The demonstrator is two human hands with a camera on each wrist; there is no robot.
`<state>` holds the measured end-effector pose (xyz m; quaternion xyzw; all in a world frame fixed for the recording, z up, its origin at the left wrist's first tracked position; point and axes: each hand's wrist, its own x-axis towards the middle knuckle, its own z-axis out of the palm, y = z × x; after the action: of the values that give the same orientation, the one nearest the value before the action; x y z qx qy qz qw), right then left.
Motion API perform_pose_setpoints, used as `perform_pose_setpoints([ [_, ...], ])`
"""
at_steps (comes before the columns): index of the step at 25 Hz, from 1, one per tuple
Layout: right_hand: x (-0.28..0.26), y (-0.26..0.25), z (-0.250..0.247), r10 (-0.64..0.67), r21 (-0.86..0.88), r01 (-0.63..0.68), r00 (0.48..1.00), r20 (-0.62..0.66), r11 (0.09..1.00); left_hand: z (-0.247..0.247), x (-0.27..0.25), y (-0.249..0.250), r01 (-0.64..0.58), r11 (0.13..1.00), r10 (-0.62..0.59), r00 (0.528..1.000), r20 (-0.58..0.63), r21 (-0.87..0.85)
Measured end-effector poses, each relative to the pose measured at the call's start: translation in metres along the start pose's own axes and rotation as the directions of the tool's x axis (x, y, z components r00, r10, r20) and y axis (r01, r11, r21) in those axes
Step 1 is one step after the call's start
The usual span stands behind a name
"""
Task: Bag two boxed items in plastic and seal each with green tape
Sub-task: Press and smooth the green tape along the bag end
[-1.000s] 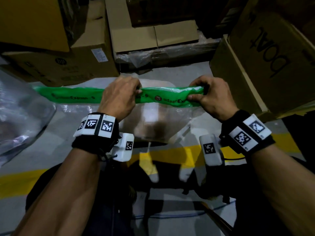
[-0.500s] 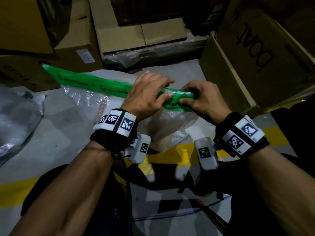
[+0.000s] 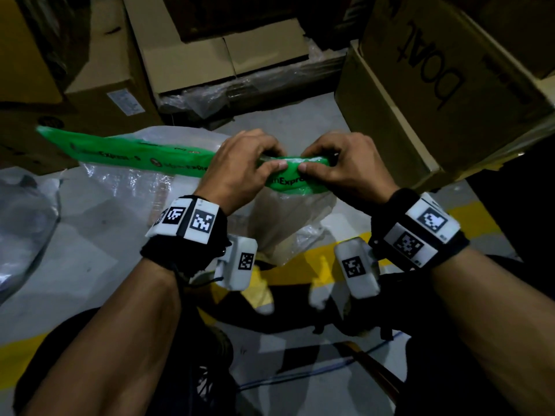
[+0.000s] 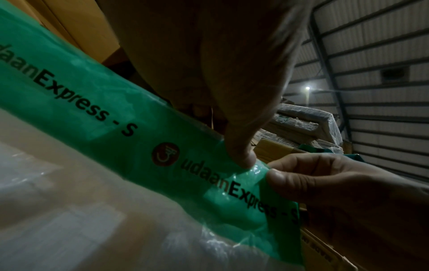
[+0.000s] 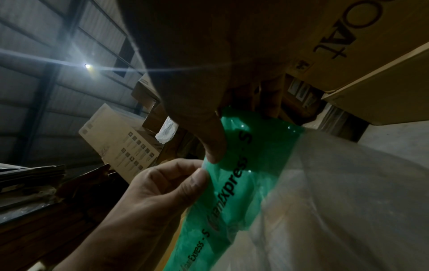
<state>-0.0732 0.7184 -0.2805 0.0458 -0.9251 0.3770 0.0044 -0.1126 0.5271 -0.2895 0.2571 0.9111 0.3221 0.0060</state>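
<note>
Both hands, left hand [image 3: 240, 172] and right hand [image 3: 348, 169], sit thumb to thumb, pinching the printed green tape strip [image 3: 135, 156] along the clear plastic bag's [image 3: 288, 217] mouth, probably to tear it. The bagged brown box [image 3: 270, 214] hangs above the floor.

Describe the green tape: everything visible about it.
The green tape is a wide, glossy, translucent plastic strip printed in black with "udaanExpress - S" and a round red logo. It runs along the top edge of a clear plastic bag. Its left stretch lies fairly flat, slanting up to the left; near its right end it is crumpled. There the left hand and right hand pinch it, thumbs almost meeting. A brown box shows dimly through the bag below.
</note>
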Motion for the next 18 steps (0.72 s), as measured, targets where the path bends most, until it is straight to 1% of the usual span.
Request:
perform_pose_setpoints([
  [3, -0.001, 0.002, 0.002, -0.011, 0.013, 0.011, 0.998, -0.058, 1.000, 0.000, -0.001, 0.002, -0.021, 1.000, 0.022, 0.999, -0.030, 0.016],
  [7, -0.003, 0.001, 0.008, -0.071, -0.014, 0.070, 0.992, -0.104, 0.997, 0.002, -0.005, 0.001, -0.101, 0.972, 0.110, 0.993, -0.030, 0.213],
  [9, -0.004, 0.001, 0.011, -0.081, -0.040, 0.077, 0.989, -0.120, 0.996, 0.003, -0.006, 0.001, -0.125, 0.955, 0.140, 0.989, -0.039, 0.269],
  [11, -0.003, 0.002, 0.010, -0.099, -0.065, 0.092, 0.989, -0.114, 0.994, 0.003, -0.006, 0.001, -0.126, 0.957, 0.138, 0.990, -0.030, 0.260],
  [14, -0.004, 0.007, 0.006, -0.181, -0.067, 0.175, 0.979, -0.094, 0.982, 0.002, -0.006, 0.001, -0.119, 0.970, 0.121, 0.993, 0.001, 0.210],
  [16, -0.005, 0.009, 0.007, -0.242, -0.088, 0.235, 0.967, -0.084, 0.968, 0.002, -0.006, 0.002, -0.102, 0.976, 0.105, 0.994, -0.007, 0.190],
  [18, -0.005, 0.009, 0.008, -0.274, -0.106, 0.266, 0.958, -0.079, 0.958, 0.002, -0.007, 0.003, -0.077, 0.982, 0.084, 0.996, -0.030, 0.175],
])
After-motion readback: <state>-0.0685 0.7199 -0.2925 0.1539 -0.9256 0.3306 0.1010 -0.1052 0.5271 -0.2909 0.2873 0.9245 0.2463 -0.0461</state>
